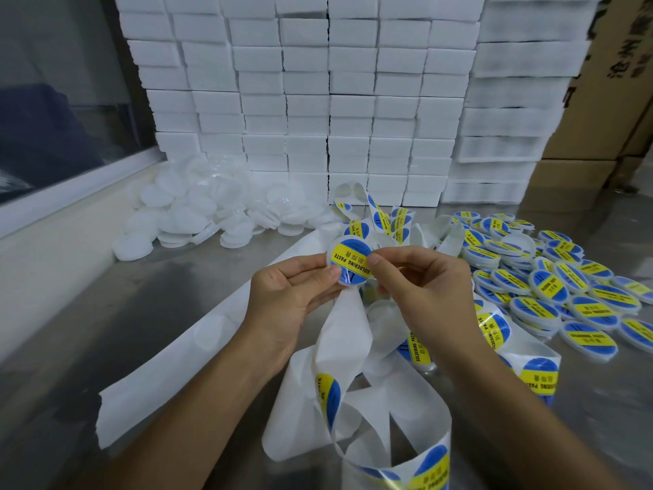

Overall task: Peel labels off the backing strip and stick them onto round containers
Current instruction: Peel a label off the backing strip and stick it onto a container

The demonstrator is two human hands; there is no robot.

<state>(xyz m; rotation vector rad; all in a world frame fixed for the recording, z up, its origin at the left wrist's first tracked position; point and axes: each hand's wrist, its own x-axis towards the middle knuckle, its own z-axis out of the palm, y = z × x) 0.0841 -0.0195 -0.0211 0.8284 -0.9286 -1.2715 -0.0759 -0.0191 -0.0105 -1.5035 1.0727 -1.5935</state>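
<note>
Item 1. Unlabelled containers point(183, 213): white pile well left of and beyond the grip, on the steel table point(70, 348). Likely light, smooth, rigid plastic; best taken by the rim.

Item 2. Left hand point(293, 295): thumb and fingers pinched on the left edge of the round container point(348, 261), which is held up above the table, face toward the camera.

Item 3. Label point(351, 259): blue and yellow, reading "SOLDERING PASTE", lying on the held container's face. Thin, flexible and sticky by the look of it (prone to creasing); probably best handled by its margin only and smoothed from one side across.

Item 4. Right hand point(417, 281): thumb and forefinger closed together at the label's right edge, either pressing it down or setting it; which, cannot be told.

Item 5. Backing strip point(339, 341): glossy white, limp, looping below both hands, further labels on it nearer the camera.

Item 6. Labelled containers point(565, 288): heap right of the grip.
</note>
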